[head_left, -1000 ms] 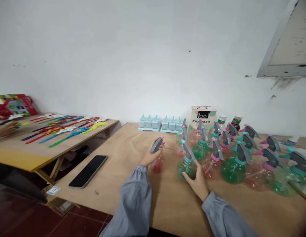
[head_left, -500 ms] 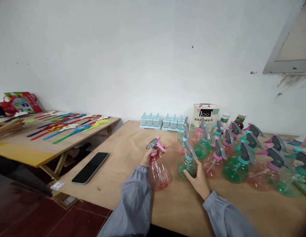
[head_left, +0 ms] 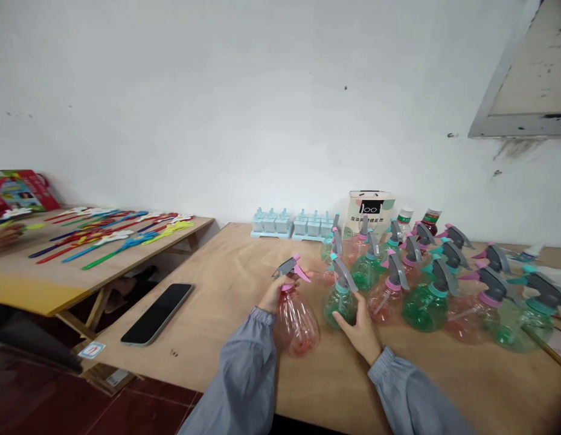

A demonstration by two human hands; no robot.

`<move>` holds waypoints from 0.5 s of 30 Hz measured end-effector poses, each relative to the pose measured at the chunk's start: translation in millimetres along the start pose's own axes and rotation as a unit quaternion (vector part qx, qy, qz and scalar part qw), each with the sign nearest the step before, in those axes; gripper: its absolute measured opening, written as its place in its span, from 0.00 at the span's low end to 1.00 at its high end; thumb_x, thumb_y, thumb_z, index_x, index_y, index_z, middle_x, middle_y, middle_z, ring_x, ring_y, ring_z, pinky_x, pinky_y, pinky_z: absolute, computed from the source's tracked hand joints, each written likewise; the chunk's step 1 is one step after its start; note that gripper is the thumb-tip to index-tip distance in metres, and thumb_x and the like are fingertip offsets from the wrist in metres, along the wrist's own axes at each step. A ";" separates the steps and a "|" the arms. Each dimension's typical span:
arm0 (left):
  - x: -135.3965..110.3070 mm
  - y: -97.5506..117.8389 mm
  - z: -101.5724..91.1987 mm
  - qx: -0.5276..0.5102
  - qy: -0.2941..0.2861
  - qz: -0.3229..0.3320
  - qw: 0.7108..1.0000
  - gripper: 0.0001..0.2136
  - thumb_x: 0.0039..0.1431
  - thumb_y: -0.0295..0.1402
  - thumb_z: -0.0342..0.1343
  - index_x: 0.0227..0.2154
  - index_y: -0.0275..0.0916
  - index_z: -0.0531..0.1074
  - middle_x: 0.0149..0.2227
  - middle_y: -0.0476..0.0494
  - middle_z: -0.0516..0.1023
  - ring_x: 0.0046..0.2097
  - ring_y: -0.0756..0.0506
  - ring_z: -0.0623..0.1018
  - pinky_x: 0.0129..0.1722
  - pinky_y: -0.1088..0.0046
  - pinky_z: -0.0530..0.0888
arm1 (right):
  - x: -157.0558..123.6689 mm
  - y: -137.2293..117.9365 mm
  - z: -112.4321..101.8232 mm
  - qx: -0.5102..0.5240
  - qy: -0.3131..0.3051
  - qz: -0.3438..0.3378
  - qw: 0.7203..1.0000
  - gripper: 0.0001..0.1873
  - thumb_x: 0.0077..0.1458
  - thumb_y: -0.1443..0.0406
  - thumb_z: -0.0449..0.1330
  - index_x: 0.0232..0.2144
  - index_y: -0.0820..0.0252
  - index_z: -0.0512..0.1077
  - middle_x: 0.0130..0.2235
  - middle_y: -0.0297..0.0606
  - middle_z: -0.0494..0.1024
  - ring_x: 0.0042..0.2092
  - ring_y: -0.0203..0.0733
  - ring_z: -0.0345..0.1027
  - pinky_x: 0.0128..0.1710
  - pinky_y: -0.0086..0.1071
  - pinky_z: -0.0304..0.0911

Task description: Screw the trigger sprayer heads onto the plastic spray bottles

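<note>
My left hand [head_left: 275, 294] is closed round the neck of a pink spray bottle [head_left: 298, 323] with a grey and pink trigger head, holding it just above the plywood table [head_left: 226, 284]. My right hand [head_left: 359, 329] lies with its fingers spread against the base of a green spray bottle [head_left: 338, 302] that stands upright at the near end of a cluster of several pink and green spray bottles [head_left: 425, 290]. Both arms wear grey-blue sleeves.
A black phone [head_left: 157, 313] lies near the table's left edge. Light blue ice-pop moulds [head_left: 293, 225], a small carton [head_left: 369, 212] and two capped bottles stand by the wall. A second table [head_left: 44, 272] on the left holds several colourful long plastic sticks.
My left hand has lifted the pink spray bottle off the table and drawn it nearer to me. My right hand has stayed against the green bottle.
</note>
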State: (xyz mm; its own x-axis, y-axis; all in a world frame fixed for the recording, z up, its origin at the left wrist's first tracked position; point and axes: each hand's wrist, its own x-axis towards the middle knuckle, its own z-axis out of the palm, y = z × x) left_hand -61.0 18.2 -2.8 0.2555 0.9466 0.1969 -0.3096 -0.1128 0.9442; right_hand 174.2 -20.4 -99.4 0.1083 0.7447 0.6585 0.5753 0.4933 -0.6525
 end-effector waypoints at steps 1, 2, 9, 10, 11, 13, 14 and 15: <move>0.4 0.9 0.9 -0.012 0.005 0.005 1.000 0.11 0.45 0.38 0.52 0.30 0.40 0.73 0.33 0.37 0.77 0.30 0.43 0.71 0.26 0.63 0.70 | -0.1 0.3 0.3 0.002 0.002 -0.002 1.000 0.34 0.55 0.49 0.60 0.56 0.59 0.58 0.54 0.51 0.70 0.57 0.55 0.66 0.57 0.53 0.64; 0.7 2.2 1.9 -0.022 0.009 0.013 1.000 0.09 0.44 0.38 0.53 0.28 0.40 0.72 0.30 0.38 0.76 0.28 0.45 0.70 0.25 0.65 0.69 | -0.1 0.7 0.6 0.002 0.003 -0.003 1.000 0.34 0.55 0.49 0.60 0.56 0.59 0.58 0.54 0.50 0.71 0.57 0.55 0.66 0.57 0.53 0.64; -5.7 11.0 10.5 -0.017 -0.001 -0.028 0.999 0.13 0.39 0.37 0.54 0.31 0.40 0.74 0.32 0.39 0.77 0.26 0.48 0.66 0.20 0.71 0.65 | 0.0 1.6 0.9 -0.002 0.004 -0.004 1.000 0.34 0.54 0.49 0.61 0.57 0.59 0.58 0.54 0.50 0.71 0.57 0.55 0.66 0.56 0.52 0.65; -6.8 11.1 11.5 -0.013 -0.004 -0.037 0.999 0.15 0.39 0.37 0.55 0.33 0.40 0.75 0.33 0.39 0.78 0.25 0.49 0.65 0.20 0.72 0.65 | 0.0 1.3 0.6 -0.001 0.003 -0.003 1.000 0.34 0.55 0.49 0.61 0.57 0.59 0.58 0.53 0.50 0.71 0.57 0.55 0.66 0.56 0.52 0.65; -7.6 10.9 12.3 -0.014 -0.004 -0.041 0.999 0.16 0.38 0.36 0.55 0.33 0.39 0.75 0.34 0.40 0.79 0.25 0.49 0.65 0.20 0.73 0.65 | 0.1 1.1 0.2 0.000 0.001 -0.003 1.000 0.34 0.55 0.49 0.60 0.57 0.59 0.58 0.53 0.50 0.71 0.57 0.55 0.66 0.56 0.52 0.65; -8.0 10.1 13.5 -0.017 0.001 -0.035 0.999 0.15 0.38 0.36 0.54 0.32 0.39 0.74 0.33 0.40 0.79 0.25 0.49 0.66 0.21 0.72 0.67 | 0.3 0.6 -0.3 0.004 -0.004 -0.002 1.000 0.34 0.55 0.49 0.60 0.57 0.58 0.58 0.53 0.50 0.71 0.57 0.54 0.66 0.56 0.52 0.65; -7.9 9.8 14.0 -0.015 0.006 -0.025 1.000 0.13 0.39 0.37 0.54 0.30 0.39 0.73 0.31 0.40 0.78 0.26 0.49 0.67 0.22 0.72 0.68 | 0.3 0.5 -0.5 0.005 -0.006 -0.002 1.000 0.33 0.55 0.49 0.60 0.57 0.58 0.58 0.53 0.49 0.71 0.57 0.54 0.66 0.57 0.52 0.65; -7.7 9.6 14.5 -0.010 0.010 -0.012 1.000 0.10 0.40 0.38 0.53 0.27 0.40 0.72 0.29 0.41 0.76 0.26 0.48 0.67 0.22 0.71 0.68 | 0.3 0.5 -0.6 0.005 -0.006 -0.001 1.000 0.33 0.55 0.49 0.60 0.57 0.58 0.58 0.53 0.49 0.71 0.57 0.54 0.66 0.57 0.52 0.65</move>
State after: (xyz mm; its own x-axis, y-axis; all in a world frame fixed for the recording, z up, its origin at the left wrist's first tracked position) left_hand -52.7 5.4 8.7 0.2454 0.9546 0.1686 -0.3225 -0.0836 0.9429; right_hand 175.0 -20.1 -99.3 0.0982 0.7487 0.6556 0.5669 0.4994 -0.6552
